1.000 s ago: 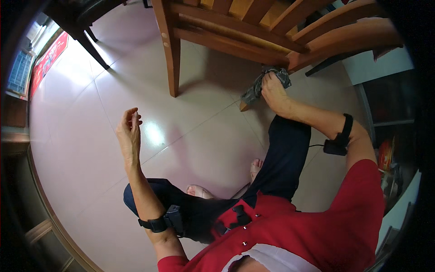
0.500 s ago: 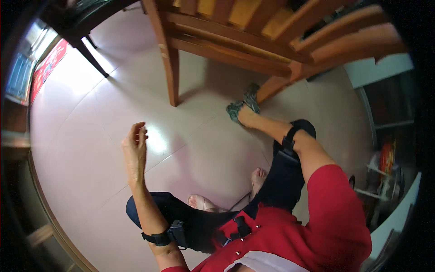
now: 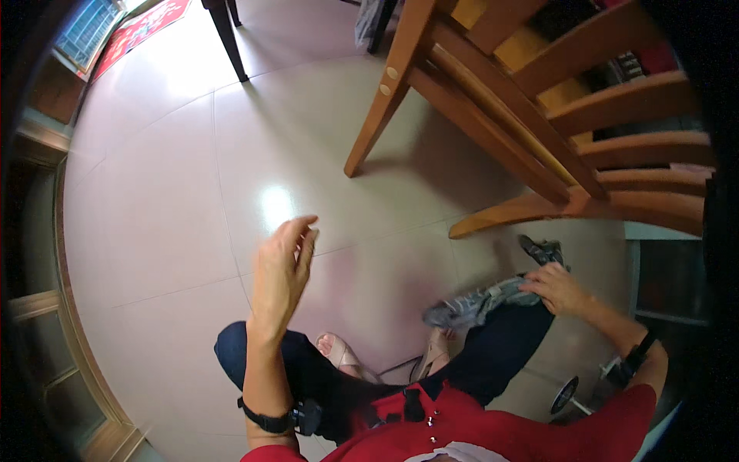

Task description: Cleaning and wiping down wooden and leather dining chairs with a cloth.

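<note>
At lower right, the right hand holds a crumpled grey patterned cloth, seemingly mid-handling, next needing a secure grip; the left hand, centre-left, is loosely curled, holding nothing.

No words or numbers are showing clearly enough to read. On the red mat at the top left, pale and coloured marks are making a pattern, but they are looking too small and blurry to tell if any of them are letters. A small dark thing is peeking out behind the slats of the brown wooden chair. White marks are showing on it, and they are looking a bit like print, but they are coming out too tiny to read.
</note>
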`<control>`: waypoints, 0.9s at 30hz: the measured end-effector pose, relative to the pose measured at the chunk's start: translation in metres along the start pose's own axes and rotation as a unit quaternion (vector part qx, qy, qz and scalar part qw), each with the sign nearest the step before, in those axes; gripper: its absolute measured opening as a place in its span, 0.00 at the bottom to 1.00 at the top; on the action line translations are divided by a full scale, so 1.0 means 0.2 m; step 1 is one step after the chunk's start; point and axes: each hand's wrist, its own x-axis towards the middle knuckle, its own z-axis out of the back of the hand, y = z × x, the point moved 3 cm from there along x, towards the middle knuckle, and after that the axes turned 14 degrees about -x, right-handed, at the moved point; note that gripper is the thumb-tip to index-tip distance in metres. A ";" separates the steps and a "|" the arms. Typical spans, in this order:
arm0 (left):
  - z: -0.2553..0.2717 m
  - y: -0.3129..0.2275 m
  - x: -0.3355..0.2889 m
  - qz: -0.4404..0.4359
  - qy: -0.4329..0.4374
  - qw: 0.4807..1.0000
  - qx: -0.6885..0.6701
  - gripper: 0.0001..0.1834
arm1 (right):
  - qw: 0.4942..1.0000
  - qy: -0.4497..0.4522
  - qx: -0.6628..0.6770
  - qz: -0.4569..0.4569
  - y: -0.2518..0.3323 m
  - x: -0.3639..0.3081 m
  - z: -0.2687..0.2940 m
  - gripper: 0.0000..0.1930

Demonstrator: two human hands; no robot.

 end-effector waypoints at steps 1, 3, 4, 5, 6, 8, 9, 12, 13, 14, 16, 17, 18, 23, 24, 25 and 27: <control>-0.02 -0.04 -0.02 0.004 0.010 1.000 -0.006 0.10 | 1.000 -0.002 0.000 0.003 0.00 -0.05 -0.05 0.20; -0.04 -0.07 -0.08 0.014 0.029 0.999 -0.009 0.10 | 0.999 -0.028 -0.022 -0.031 0.00 -0.09 -0.14 0.17; -0.05 -0.08 -0.12 0.021 0.038 0.999 -0.003 0.10 | 0.999 -0.033 -0.022 -0.024 0.00 -0.10 -0.15 0.17; -0.03 -0.09 -0.16 0.046 0.057 0.997 0.005 0.10 | 1.000 0.006 -0.024 -0.010 0.01 -0.11 -0.13 0.17; -0.02 -0.09 -0.21 0.087 0.069 0.994 -0.013 0.10 | 0.998 0.048 -0.029 0.002 0.02 -0.13 -0.09 0.16; 0.00 -0.08 -0.31 0.148 0.057 0.987 0.007 0.11 | 0.998 0.052 -0.027 0.018 0.05 -0.14 -0.07 0.17; -0.01 -0.08 -0.35 0.151 0.051 0.987 -0.004 0.11 | 0.998 0.052 -0.017 0.028 0.05 -0.14 -0.04 0.17; -0.04 -0.13 -0.44 0.144 0.103 0.984 -0.017 0.10 | 0.997 0.048 0.014 0.067 0.06 -0.06 0.07 0.18; -0.11 -0.16 -0.41 0.174 0.120 0.975 -0.066 0.10 | 0.993 0.055 0.060 0.083 0.01 0.01 0.00 0.18; -0.11 -0.19 -0.40 0.178 0.125 0.967 -0.131 0.11 | 0.991 0.060 0.076 0.089 0.04 0.06 0.04 0.19; -0.16 -0.24 -0.46 0.200 0.142 0.953 -0.180 0.11 | 0.988 0.074 0.087 0.104 0.07 0.14 0.09 0.19; -0.17 -0.29 -0.46 0.203 0.123 0.950 -0.201 0.11 | 0.984 0.088 0.105 0.114 0.09 0.16 0.14 0.20; -0.17 -0.32 -0.49 0.209 0.104 0.948 -0.215 0.11 | 0.983 0.091 0.098 0.122 0.12 0.22 0.15 0.20; -0.16 -0.27 -0.62 0.160 -0.020 0.968 -0.195 0.10 | 0.966 0.111 0.113 0.204 0.28 0.50 0.26 0.17; -0.13 -0.17 -0.64 0.168 -0.035 0.963 -0.208 0.11 | 0.970 0.106 0.088 0.203 0.29 0.53 0.29 0.15; -0.09 -0.10 -0.68 0.175 -0.052 0.958 -0.219 0.12 | 0.978 0.085 0.049 0.184 0.27 0.57 0.30 0.15; 0.05 -0.11 -0.77 0.204 -0.205 0.930 -0.228 0.13 | 0.982 0.052 0.002 0.183 0.21 0.61 0.49 0.15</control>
